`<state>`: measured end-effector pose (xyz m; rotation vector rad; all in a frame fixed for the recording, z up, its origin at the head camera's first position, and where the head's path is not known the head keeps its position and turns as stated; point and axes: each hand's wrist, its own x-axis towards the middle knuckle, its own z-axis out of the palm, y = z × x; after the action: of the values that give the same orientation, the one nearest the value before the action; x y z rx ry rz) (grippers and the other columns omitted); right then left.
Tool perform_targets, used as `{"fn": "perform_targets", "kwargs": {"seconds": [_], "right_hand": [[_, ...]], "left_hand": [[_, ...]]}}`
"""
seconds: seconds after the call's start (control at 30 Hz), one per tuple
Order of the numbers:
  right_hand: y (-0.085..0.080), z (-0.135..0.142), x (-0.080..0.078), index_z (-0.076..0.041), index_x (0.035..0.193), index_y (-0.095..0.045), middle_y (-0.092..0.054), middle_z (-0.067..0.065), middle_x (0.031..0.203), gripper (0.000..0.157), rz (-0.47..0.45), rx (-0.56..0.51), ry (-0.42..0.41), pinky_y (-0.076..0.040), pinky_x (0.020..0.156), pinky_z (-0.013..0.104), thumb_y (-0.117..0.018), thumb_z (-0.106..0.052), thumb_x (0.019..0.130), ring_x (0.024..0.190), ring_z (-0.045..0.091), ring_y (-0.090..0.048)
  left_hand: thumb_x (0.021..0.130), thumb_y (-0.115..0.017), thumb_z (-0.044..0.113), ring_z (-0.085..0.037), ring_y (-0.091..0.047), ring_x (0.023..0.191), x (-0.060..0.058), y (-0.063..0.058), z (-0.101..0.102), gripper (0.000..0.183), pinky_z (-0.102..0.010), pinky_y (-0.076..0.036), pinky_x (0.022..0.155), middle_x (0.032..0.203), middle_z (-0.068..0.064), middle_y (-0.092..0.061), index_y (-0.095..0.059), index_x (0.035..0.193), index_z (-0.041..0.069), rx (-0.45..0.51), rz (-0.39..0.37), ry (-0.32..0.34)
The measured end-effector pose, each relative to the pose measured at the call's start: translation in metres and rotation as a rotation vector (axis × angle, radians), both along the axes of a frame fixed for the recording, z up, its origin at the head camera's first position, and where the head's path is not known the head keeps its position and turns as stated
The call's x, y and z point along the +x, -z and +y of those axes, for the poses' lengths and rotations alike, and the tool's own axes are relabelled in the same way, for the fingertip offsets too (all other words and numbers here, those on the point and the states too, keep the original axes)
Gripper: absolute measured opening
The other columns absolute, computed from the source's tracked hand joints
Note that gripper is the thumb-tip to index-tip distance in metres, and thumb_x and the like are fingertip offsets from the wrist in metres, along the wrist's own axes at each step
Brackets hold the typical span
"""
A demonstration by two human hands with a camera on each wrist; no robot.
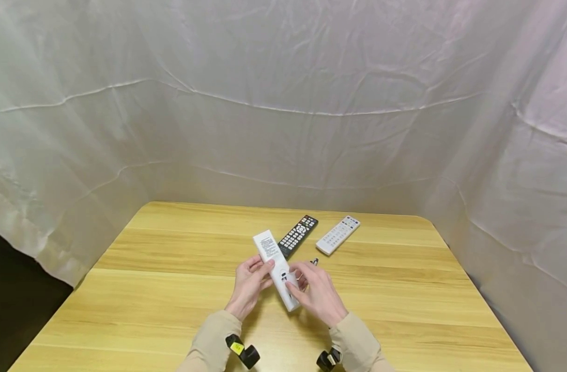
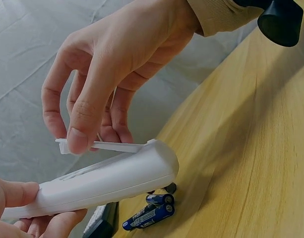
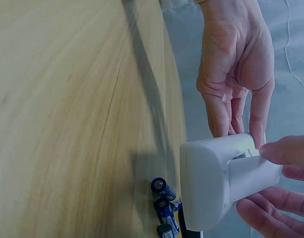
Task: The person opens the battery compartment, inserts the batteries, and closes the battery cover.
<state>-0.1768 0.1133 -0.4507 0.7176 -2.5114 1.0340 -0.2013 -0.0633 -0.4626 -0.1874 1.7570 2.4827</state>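
A white remote control is held back side up, its printed label showing. My left hand grips the body, thumb on top and fingers beneath. With thumb and fingers, my right hand pinches a white battery cover. One end of the cover meets the remote's near end, while the pinched end is tilted up off the back. Part of the battery compartment shows beside the cover; I cannot tell what is inside. Several blue batteries lie on the table close by.
On the wooden table, a black remote control lies behind the held one, partly covered by it. A second white remote control lies to its right, buttons up. Pale curtains hang around the back and sides.
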Motion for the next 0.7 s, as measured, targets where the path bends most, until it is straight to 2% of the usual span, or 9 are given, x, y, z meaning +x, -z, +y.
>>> {"fn": "perform_targets", "kwargs": {"seconds": [0.23, 0.4, 0.7], "right_hand": [[0.002, 0.002, 0.001, -0.002, 0.105, -0.066, -0.069, 0.009, 0.087, 0.026, -0.021, -0.080, -0.009, -0.063, 0.064, 0.024, -0.078, 0.000, 0.082, 0.072, 0.013, -0.064], [0.003, 0.006, 0.000, -0.002, 0.105, -0.067, -0.069, 0.008, 0.086, 0.027, -0.027, -0.135, 0.027, -0.064, 0.065, 0.025, -0.079, 0.001, 0.080, 0.073, 0.012, -0.064], [0.006, 0.015, -0.002, -0.006, 0.101, -0.067, -0.068, 0.005, 0.085, 0.027, -0.054, -0.131, 0.088, -0.061, 0.063, 0.019, -0.080, 0.003, 0.079, 0.070, 0.007, -0.062]], "left_hand": [[0.097, -0.062, 0.005, -0.010, -0.069, 0.082, 0.000, 0.000, -0.001, 0.048, -0.023, -0.065, 0.076, 0.106, -0.010, -0.066, -0.044, 0.137, -0.015, -0.001, -0.003, -0.009], [0.098, -0.062, 0.005, -0.011, -0.069, 0.084, -0.001, 0.003, -0.002, 0.049, -0.024, -0.065, 0.077, 0.108, -0.011, -0.066, -0.043, 0.138, -0.014, 0.004, -0.017, -0.019], [0.098, -0.061, 0.004, -0.011, -0.070, 0.085, 0.000, 0.006, -0.005, 0.048, -0.027, -0.066, 0.080, 0.104, -0.008, -0.065, -0.043, 0.138, -0.015, 0.037, -0.022, -0.034]]}}
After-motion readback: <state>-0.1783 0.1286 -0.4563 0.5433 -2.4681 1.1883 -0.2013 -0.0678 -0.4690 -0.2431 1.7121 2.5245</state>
